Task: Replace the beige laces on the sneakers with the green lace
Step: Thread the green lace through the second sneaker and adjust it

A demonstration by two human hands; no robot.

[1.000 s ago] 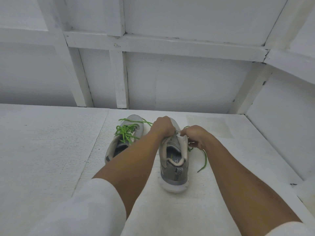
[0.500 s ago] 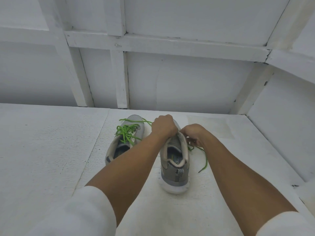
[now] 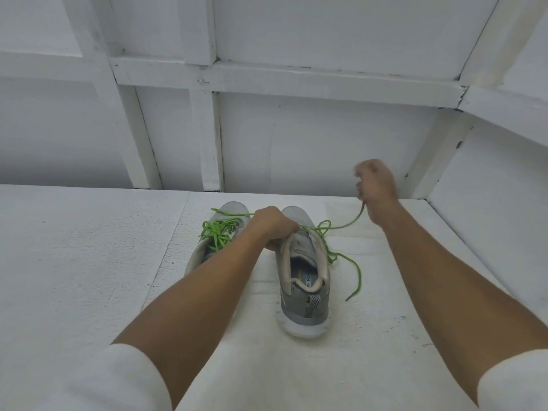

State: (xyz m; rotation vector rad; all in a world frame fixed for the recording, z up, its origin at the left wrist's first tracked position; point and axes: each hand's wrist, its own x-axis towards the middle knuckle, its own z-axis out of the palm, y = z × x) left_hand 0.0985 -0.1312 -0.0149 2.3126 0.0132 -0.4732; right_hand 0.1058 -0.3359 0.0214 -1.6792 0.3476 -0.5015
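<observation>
Left hand (image 3: 274, 226) grips the right-side sneaker (image 3: 305, 295) mid-frame, and the right hand (image 3: 375, 185), up and right of it, pinches the green lace (image 3: 344, 225) running taut diagonally between them.

Right hand (image 3: 375, 185) blurred, heel of laced sneaker (image 3: 234, 210) hidden behind left forearm (image 3: 213, 292)

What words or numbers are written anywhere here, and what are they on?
"RY FO": on the insole of the held sneaker; its other letters are hidden.
A yellow mark beside it: too blurred to read.
Nothing else bears text.
</observation>
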